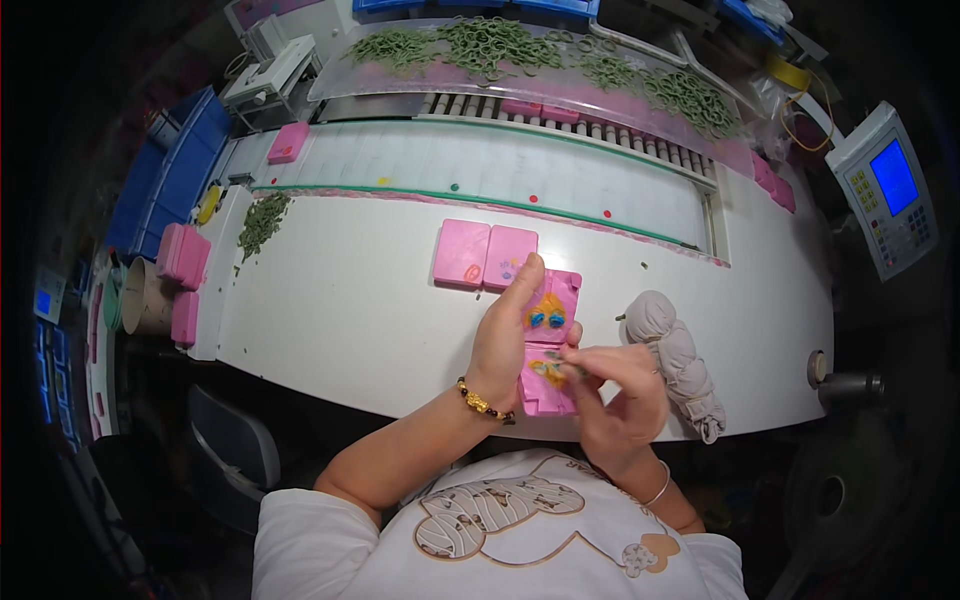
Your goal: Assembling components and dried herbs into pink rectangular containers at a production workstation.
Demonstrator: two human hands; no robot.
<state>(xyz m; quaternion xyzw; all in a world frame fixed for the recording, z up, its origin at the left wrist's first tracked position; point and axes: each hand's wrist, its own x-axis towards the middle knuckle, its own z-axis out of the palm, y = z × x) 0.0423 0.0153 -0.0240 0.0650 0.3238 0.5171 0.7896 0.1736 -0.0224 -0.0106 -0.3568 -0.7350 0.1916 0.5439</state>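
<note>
My left hand holds an open pink hinged case upright over the white table, thumb on its upper edge. The upper half shows an orange fluffy piece with two blue spots. My right hand pinches at a small part in the lower half of the case, fingertips touching its inside. A beaded bracelet sits on my left wrist and a thin bangle on my right.
Two shut pink cases lie side by side just beyond my hands. A grey knotted cloth bundle lies to the right. A conveyor runs behind, with green rings piled on a tray. More pink cases are stacked at left.
</note>
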